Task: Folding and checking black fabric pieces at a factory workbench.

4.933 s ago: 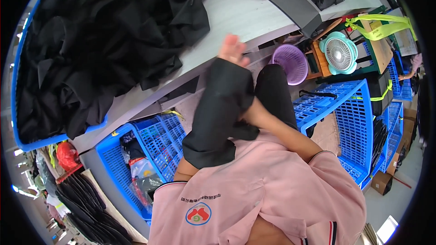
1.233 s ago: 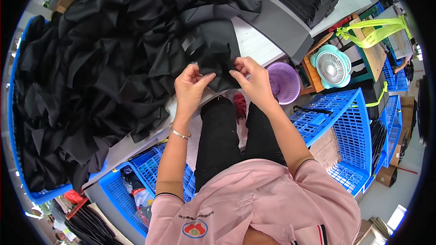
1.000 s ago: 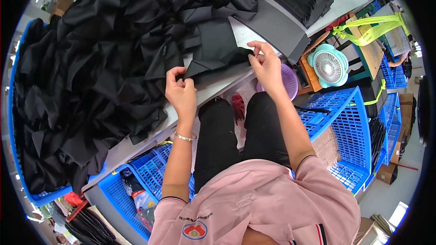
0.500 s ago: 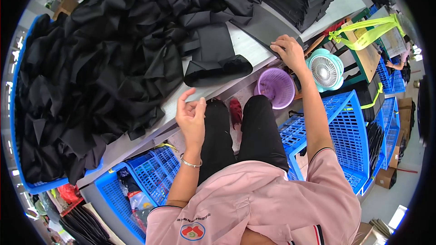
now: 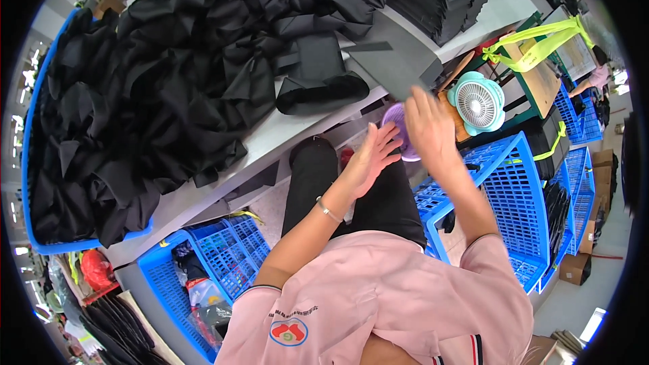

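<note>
My right hand [image 5: 433, 132], a little blurred, pinches the near end of a flat dark grey fabric panel [image 5: 387, 71] that slants up and left over the table edge. My left hand [image 5: 370, 159] is open above my lap, fingers stretched toward the right wrist, holding nothing. Beneath the hands a purple mesh basket [image 5: 394, 116] is partly hidden. Another dark panel [image 5: 422, 57] lies flat on the table under the pinched one. Left of it sits a folded black fabric piece [image 5: 323, 94], its rolled end at the table's front edge.
A big heap of black fabric pieces [image 5: 162, 67] covers the table's left side, partly in a blue crate [image 5: 34, 162]. A stack of dark panels [image 5: 439, 7] stands at the back. To the right are a small turquoise fan [image 5: 478, 103] and blue crates [image 5: 517, 196]; another blue crate [image 5: 162, 284] is lower left.
My left hand has swung right from the table edge toward my right hand. The right hand has come nearer to me, drawing one panel partly off the panel beneath.
</note>
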Action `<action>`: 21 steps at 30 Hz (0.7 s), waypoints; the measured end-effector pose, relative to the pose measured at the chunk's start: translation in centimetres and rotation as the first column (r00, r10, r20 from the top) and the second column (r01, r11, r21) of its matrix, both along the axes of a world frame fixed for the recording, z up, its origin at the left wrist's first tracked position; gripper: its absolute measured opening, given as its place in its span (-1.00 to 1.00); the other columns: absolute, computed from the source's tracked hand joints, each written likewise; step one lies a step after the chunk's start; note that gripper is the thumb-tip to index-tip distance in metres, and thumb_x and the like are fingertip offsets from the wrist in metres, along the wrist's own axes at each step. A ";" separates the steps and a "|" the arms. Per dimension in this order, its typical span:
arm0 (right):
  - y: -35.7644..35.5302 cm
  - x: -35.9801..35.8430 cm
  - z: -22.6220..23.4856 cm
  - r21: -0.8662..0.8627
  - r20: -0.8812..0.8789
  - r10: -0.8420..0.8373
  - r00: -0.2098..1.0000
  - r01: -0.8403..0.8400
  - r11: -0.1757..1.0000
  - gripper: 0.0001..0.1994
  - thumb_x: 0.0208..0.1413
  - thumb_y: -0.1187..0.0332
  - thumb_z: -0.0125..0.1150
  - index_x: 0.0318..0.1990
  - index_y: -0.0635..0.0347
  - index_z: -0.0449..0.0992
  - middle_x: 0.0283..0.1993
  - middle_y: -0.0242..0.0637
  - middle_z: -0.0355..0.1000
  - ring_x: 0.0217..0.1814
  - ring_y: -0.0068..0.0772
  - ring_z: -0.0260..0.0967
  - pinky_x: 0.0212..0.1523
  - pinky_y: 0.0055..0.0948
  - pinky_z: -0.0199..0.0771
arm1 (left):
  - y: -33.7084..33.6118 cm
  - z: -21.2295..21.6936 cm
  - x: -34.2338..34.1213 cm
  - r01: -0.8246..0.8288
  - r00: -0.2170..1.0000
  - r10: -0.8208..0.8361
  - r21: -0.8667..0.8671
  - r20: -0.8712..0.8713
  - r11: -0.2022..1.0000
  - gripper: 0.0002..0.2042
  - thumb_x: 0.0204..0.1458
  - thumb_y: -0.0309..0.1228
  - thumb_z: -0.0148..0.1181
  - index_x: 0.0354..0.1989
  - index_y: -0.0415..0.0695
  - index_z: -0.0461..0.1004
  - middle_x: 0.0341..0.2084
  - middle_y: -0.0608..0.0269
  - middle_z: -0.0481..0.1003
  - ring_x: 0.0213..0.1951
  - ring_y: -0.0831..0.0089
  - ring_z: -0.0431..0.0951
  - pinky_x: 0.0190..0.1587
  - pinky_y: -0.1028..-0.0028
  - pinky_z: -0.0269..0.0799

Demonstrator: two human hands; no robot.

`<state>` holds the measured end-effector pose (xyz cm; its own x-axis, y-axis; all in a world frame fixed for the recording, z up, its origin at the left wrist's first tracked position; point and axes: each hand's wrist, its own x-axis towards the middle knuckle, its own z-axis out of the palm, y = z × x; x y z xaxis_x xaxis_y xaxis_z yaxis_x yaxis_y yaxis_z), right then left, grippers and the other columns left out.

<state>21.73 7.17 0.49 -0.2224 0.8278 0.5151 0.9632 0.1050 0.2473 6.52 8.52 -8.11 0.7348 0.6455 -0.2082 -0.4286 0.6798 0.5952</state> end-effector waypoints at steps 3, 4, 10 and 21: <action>-5.6 -3.6 -0.8 -0.133 -0.373 -0.069 0.925 0.020 0.991 -0.87 0.07 0.49 0.20 -0.29 0.24 0.35 0.04 -0.01 0.45 -0.14 -0.15 0.52 -0.15 -0.29 0.55 | -0.1 0.7 1.5 0.043 0.996 -0.040 -0.044 0.076 0.998 -0.06 0.06 0.46 -0.15 0.32 -0.18 0.22 0.19 0.18 0.37 0.24 0.31 0.34 0.30 0.21 0.21; -7.2 -4.4 -1.2 -0.166 -0.500 -0.062 0.864 -0.025 0.986 -0.88 0.15 0.48 0.17 -0.26 0.27 0.35 0.11 0.02 0.44 -0.07 -0.05 0.52 -0.09 -0.24 0.55 | -0.1 0.9 1.6 0.086 0.992 -0.076 -0.101 0.103 0.991 -0.09 0.03 0.47 -0.13 0.27 -0.13 0.28 0.16 0.22 0.40 0.22 0.34 0.36 0.29 0.22 0.24; -12.4 -5.6 -1.3 -0.265 -0.943 -0.194 0.270 -0.257 0.929 -0.92 0.33 0.48 0.01 -0.16 0.33 0.36 0.18 0.05 0.44 0.03 -0.21 0.51 0.03 -0.40 0.46 | -2.1 -2.7 -1.1 0.244 0.954 -0.230 -0.055 0.190 0.968 0.07 -0.30 0.50 0.05 0.32 -0.08 0.20 0.19 0.22 0.36 0.26 0.31 0.34 0.32 0.18 0.28; -12.7 -6.5 -2.7 -0.129 -0.908 -0.074 0.413 -0.106 0.986 -0.84 0.16 0.45 0.25 -0.17 0.33 0.47 -0.04 -0.14 0.40 -0.13 -0.26 0.37 -0.14 -0.40 0.38 | -2.3 3.6 -6.2 -0.163 0.979 0.175 -0.112 0.104 0.980 -0.53 0.09 -0.34 0.31 0.12 -0.33 0.40 -0.07 -0.06 0.56 -0.03 0.10 0.62 0.08 0.20 0.56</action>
<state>15.18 -5.52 -2.20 0.2862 0.9097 0.3008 0.6099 0.0692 -0.7895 0.36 6.21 -4.51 0.6392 0.7420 -0.2021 -0.6027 0.6466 0.4676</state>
